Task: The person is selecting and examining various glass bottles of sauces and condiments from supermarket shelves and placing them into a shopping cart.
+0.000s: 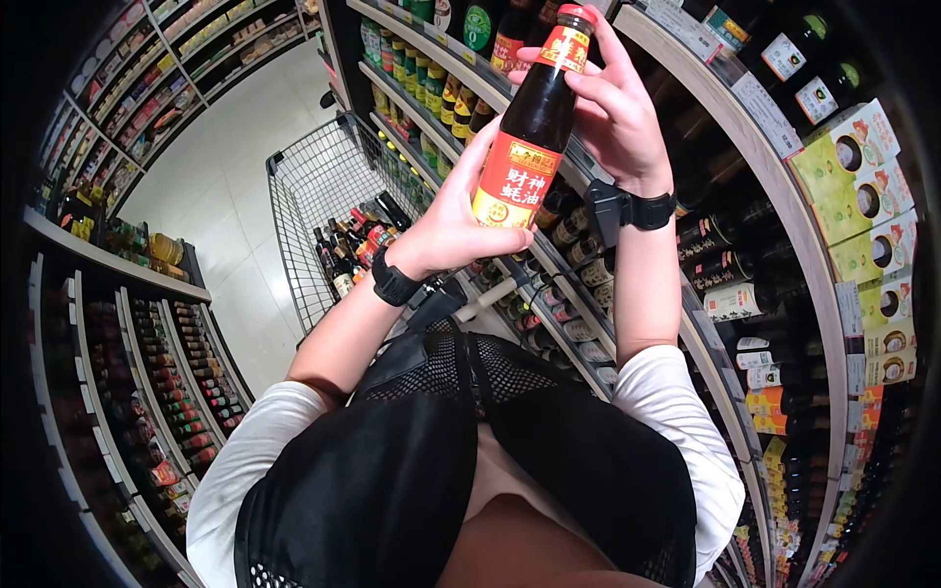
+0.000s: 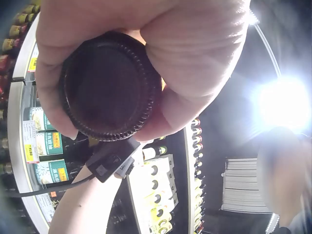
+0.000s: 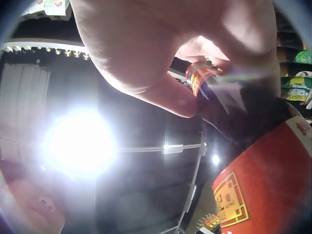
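Note:
A dark glass bottle (image 1: 522, 162) with a red and yellow label and a red cap is held up, slightly tilted, in front of the shelves. Around its lower part curls the left hand (image 1: 453, 211), thumb across the base of the label. The right hand (image 1: 622, 118) holds the neck between thumb and fingers just below the cap. In the left wrist view the round dark bottle base (image 2: 112, 87) shows inside the curled left hand (image 2: 190, 53). The right wrist view has the right hand (image 3: 170, 44) at the neck, above the red label (image 3: 268, 180).
A wire shopping cart (image 1: 294, 196) holding several bottles (image 1: 358, 245) stands in the aisle at left. Shelves of bottles (image 1: 441, 93) run close behind the hands, with boxed bottles (image 1: 863, 196) at right. More shelving (image 1: 147, 88) lines the far left side.

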